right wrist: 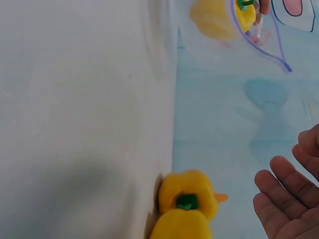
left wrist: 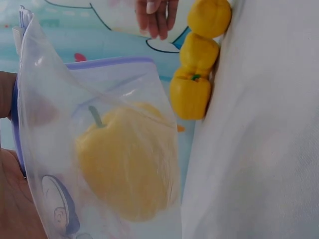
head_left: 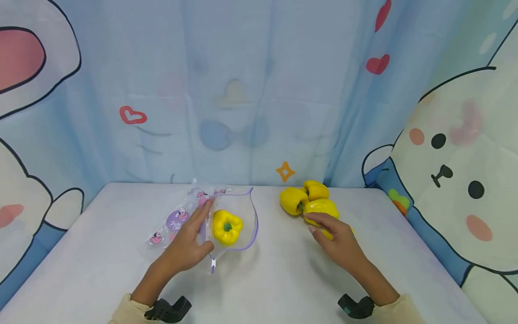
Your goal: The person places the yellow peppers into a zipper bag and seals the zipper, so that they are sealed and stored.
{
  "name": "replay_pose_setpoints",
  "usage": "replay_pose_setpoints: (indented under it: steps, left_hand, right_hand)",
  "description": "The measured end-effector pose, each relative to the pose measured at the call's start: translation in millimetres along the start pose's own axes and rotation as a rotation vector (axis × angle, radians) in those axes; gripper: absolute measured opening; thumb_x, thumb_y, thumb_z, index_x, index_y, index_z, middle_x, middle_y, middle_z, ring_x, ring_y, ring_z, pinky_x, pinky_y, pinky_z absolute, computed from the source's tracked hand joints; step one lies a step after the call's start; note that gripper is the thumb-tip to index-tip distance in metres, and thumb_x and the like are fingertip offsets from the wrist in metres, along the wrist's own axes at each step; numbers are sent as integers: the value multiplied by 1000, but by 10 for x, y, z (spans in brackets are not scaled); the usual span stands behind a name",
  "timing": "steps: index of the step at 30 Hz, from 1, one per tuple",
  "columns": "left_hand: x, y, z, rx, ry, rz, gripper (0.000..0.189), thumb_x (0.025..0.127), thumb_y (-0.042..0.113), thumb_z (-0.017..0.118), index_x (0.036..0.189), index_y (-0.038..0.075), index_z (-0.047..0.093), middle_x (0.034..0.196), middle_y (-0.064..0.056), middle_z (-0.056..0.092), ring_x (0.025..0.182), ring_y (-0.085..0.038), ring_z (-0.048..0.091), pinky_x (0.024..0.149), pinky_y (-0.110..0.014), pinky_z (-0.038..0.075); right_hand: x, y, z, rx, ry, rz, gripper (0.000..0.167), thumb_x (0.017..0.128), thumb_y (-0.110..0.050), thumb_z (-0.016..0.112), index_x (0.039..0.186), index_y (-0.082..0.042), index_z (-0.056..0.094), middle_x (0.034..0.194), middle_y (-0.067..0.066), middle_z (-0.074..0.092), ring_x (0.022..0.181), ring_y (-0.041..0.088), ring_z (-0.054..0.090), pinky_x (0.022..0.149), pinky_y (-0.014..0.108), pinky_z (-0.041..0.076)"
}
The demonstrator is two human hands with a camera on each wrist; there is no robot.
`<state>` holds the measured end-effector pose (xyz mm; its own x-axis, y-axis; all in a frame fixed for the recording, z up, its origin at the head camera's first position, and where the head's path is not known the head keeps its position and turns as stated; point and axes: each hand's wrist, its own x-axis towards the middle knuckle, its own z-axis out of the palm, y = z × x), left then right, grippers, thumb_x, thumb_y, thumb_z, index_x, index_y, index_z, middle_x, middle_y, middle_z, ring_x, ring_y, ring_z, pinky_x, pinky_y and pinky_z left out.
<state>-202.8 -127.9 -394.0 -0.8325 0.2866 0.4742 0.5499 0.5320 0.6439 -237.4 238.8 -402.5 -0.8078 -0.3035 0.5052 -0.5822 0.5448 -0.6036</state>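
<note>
A clear plastic zip bag [head_left: 250, 211] with purple edging and pink prints has its mouth spread. Inside it sits a yellow bell pepper [head_left: 227, 227], green stem facing up; the left wrist view shows this pepper [left wrist: 124, 164] through the plastic. My left hand [head_left: 184, 245] rests along the left edge of the mouth, fingers extended and thumb apart. Several more yellow bell peppers [head_left: 321, 207] are grouped to the right. Over the nearest of them is my right hand [head_left: 340, 238], its fingers slightly bent and partly hiding them. The right wrist view shows nothing in that hand [right wrist: 294, 199].
The white tabletop [head_left: 279, 279] carries the bag and peppers. Behind it hangs a light blue curtain [head_left: 251, 90] with cartoon prints. A dark wrist device [head_left: 167, 309] is strapped at each sleeve. The bag's zip slider [head_left: 213, 263] points toward the front.
</note>
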Motion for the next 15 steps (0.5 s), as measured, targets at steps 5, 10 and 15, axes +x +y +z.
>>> replay_pose_setpoints:
  steps: [5, 10, 15]
  left_hand:
    - [8, -10, 2, -2, -1, 8, 85, 74, 9, 58, 151, -5, 24, 157, -11, 25, 143, -35, 21, 110, -51, 23]
    - [5, -15, -8, -2, 2, 6, 85, 74, 9, 57, 151, -4, 24, 158, -10, 25, 144, -34, 21, 110, -50, 23]
    - [-1, -15, -13, 7, 1, -4, 85, 73, 8, 57, 151, -4, 25, 158, -10, 24, 143, -34, 21, 110, -51, 23]
  right_hand:
    - [-116, 26, -124, -36, 6, 35, 32, 92, -5, 64, 124, -9, 64, 123, 2, 64, 115, 20, 59, 93, 22, 47]
    - [-223, 77, -241, -95, 39, 70, 30, 93, -8, 64, 123, -7, 64, 122, 5, 64, 114, 22, 59, 91, 26, 47]
    - [-311, 165, -346, -164, 80, 94, 30, 93, -9, 64, 123, -5, 64, 121, 9, 65, 114, 29, 58, 91, 13, 41]
